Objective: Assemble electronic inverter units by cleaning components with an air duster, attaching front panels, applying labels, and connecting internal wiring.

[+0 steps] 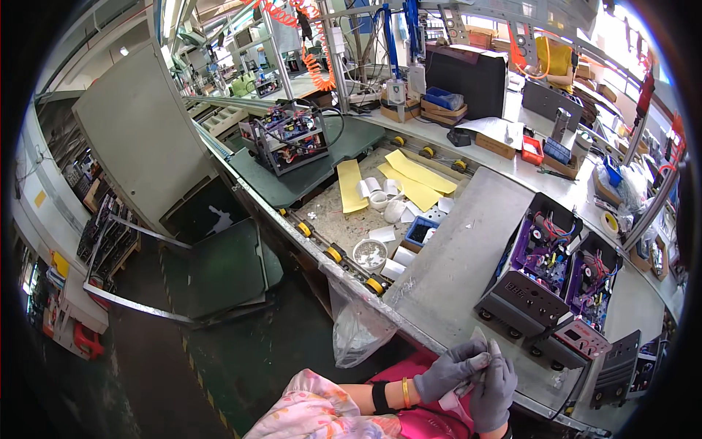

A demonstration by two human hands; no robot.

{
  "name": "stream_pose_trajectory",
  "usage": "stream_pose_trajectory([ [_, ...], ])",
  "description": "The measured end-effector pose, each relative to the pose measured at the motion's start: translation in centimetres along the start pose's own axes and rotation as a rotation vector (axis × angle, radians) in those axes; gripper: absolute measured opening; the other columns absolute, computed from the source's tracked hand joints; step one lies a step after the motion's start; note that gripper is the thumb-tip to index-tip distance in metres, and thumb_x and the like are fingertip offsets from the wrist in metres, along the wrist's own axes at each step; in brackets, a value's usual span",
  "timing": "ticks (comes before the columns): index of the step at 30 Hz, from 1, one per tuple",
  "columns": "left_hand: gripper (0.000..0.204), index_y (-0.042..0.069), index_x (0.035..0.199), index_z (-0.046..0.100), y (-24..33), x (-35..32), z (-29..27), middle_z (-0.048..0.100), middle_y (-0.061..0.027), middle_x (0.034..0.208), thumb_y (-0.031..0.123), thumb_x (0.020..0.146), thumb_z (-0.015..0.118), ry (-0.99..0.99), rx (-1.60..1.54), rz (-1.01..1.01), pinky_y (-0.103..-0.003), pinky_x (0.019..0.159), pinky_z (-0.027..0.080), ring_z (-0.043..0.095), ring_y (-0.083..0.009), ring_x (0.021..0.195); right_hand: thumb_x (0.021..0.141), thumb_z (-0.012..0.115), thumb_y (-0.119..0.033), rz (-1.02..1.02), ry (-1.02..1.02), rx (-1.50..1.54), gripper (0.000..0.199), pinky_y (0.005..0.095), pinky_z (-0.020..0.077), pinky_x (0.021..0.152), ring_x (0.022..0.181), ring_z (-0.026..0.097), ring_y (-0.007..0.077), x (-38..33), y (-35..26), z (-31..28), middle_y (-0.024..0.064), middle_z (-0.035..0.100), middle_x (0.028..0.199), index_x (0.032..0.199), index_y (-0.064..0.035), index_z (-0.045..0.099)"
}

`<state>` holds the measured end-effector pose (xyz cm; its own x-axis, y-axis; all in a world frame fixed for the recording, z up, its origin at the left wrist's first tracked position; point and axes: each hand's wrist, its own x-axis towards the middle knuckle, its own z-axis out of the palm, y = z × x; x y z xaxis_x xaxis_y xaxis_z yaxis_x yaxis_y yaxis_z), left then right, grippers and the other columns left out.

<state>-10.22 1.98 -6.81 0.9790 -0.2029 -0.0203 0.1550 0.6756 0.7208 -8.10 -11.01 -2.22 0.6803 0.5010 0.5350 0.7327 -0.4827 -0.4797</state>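
Grey gloves [443,374]: matt cloth, grubby-looking fingertips. Sleeve [322,399] soft printed cloth, zero shine. Bangle [406,393] looks like polished yellow metal, wristband [379,398] beside it matt black fabric. Table [457,249] smooth grey, dull metal look, bit scuffed. Yellow sheets [423,193] plain matt paper. Bag [360,340] on table edge: thin clear plastic, super crinkly, glossy. Front panel [515,296] dark, low-sheen. Coiled hose [322,82] shiny orange plastic. Pale cabinet [135,128] smooth, looks like painted metal.

Print on pale panel [583,339] seemingly illegible
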Motion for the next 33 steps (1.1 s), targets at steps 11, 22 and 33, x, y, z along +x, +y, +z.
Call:
stream_pose_trajectory([
  [11, 0.022, 0.007, 0.114, 0.054, -1.6, 0.4, -0.6, 0.054, 0.0026, 0.072, 0.026, 0.102, 0.050, -0.023, -0.033, 0.033, -0.018, 0.048, 0.039, 0.047, -0.0029, 0.055, 0.068, 0.045, 0.002, 0.068, -0.044, 0.055, 0.061, 0.0467, 0.0467, 0.072, 0.083, 0.057, 0.0410, 0.2, 0.5, -0.3, 0.0251, 0.062, 0.097, 0.128, 0.0108, 0.051],
  [22, 0.023, 0.007, 0.118, 0.052, -0.1, -0.7, -0.9, 0.054, 0.0017, 0.080, 0.023, 0.102, 0.050, -0.088, 0.135, -0.016, -0.019, 0.053, 0.041, 0.047, -0.0039, 0.059, 0.077, 0.051, -0.002, 0.011, -0.029, -0.092, 0.054, 0.0466, 0.0468, 0.072, 0.081, 0.058, 0.0400, -0.6, 0.3, -0.1, 0.0234, 0.062, 0.095, 0.130, 0.0100, 0.049],
  [33, 0.017, 0.002, 0.100, 0.059, 1.1, -1.5, -0.9, 0.049, -0.0012, 0.097, 0.019, 0.098, 0.056, -0.060, 0.455, 0.261, -0.022, 0.074, 0.043, 0.052, -0.0068, 0.082, 0.091, 0.056, -0.015, 0.207, -0.011, 0.493, 0.030, 0.0308, 0.0483, 0.078, 0.088, 0.064, 0.0204, -1.4, 1.1, -1.1, 0.0141, 0.068, 0.095, 0.111, 0.0069, 0.063],
])
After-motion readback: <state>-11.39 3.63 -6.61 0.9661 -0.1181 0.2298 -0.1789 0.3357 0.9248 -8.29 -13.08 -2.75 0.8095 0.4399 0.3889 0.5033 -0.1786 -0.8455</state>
